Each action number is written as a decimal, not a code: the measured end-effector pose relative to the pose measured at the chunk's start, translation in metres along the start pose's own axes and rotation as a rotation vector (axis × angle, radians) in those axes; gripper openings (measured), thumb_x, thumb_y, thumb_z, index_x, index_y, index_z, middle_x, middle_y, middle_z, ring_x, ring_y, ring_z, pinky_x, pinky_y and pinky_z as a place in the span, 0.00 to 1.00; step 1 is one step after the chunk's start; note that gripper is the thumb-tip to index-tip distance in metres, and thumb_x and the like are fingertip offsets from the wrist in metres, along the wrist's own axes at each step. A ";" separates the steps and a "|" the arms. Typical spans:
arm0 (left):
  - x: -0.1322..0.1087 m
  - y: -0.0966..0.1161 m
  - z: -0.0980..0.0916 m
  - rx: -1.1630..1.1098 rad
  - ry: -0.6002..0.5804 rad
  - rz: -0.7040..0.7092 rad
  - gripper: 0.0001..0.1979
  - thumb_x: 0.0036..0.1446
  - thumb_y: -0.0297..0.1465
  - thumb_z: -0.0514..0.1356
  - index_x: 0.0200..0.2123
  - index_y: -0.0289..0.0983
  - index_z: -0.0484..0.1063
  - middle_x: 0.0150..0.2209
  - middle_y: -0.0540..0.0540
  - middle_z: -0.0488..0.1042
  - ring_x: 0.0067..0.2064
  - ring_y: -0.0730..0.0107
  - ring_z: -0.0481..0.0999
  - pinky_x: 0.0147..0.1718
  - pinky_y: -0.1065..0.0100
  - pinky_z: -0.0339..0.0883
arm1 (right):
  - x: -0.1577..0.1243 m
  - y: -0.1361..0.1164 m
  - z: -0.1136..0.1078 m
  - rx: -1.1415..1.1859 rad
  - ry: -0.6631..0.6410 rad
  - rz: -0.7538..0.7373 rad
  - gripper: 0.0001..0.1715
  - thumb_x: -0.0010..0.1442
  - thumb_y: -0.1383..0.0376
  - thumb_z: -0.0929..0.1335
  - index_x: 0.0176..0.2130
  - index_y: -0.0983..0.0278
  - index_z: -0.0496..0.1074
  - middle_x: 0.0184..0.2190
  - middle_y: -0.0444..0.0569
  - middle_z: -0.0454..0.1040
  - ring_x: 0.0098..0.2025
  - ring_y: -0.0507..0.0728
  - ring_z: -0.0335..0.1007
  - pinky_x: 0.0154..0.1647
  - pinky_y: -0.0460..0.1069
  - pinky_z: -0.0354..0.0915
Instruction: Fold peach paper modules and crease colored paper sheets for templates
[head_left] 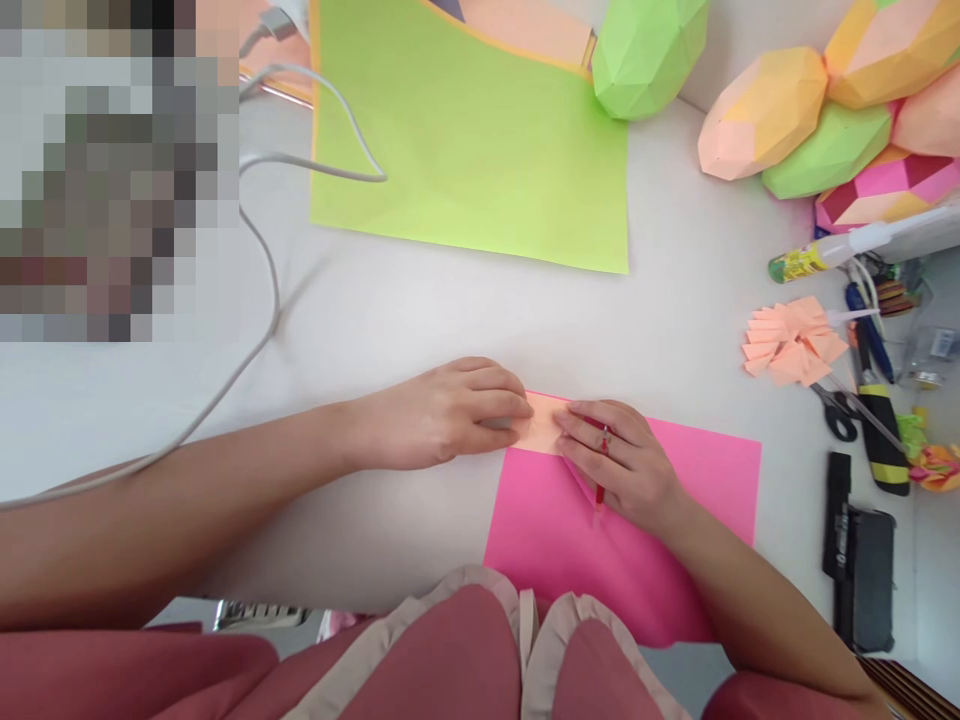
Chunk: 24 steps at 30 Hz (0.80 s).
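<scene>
A small peach paper piece lies at the top left corner of a pink sheet on the white table. My left hand presses its curled fingers on the left end of that piece. My right hand pins the right end with its fingertips and grips a thin red pen between its fingers, the pen pointing down over the pink sheet.
A large green sheet lies at the back. A white cable loops across the left. Folded paper shapes crowd the back right. Peach paper scraps, a glue bottle, scissors, pens and a black tool line the right edge.
</scene>
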<state>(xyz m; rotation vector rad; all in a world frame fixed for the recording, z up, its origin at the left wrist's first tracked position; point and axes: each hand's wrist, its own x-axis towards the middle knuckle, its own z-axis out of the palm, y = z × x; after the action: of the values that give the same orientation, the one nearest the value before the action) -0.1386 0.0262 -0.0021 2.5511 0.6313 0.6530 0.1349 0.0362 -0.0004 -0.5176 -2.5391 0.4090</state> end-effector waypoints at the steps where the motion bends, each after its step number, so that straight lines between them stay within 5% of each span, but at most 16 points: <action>1: 0.000 0.000 0.000 -0.007 0.000 -0.006 0.17 0.67 0.25 0.46 0.39 0.38 0.75 0.47 0.42 0.77 0.52 0.64 0.71 0.52 0.60 0.65 | 0.000 0.000 0.000 0.000 -0.001 -0.004 0.14 0.62 0.75 0.66 0.46 0.64 0.72 0.45 0.55 0.79 0.54 0.60 0.71 0.45 0.58 0.73; 24: 0.000 0.000 0.001 -0.010 -0.002 -0.007 0.18 0.66 0.24 0.45 0.38 0.39 0.75 0.48 0.43 0.76 0.52 0.64 0.71 0.50 0.60 0.65 | -0.002 0.001 0.000 0.008 -0.020 -0.002 0.15 0.61 0.75 0.66 0.47 0.62 0.72 0.46 0.55 0.79 0.54 0.61 0.72 0.45 0.59 0.74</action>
<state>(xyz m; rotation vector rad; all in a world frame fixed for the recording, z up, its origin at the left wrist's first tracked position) -0.1384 0.0259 -0.0032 2.5386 0.6346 0.6489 0.1364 0.0365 -0.0017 -0.5110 -2.5561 0.4256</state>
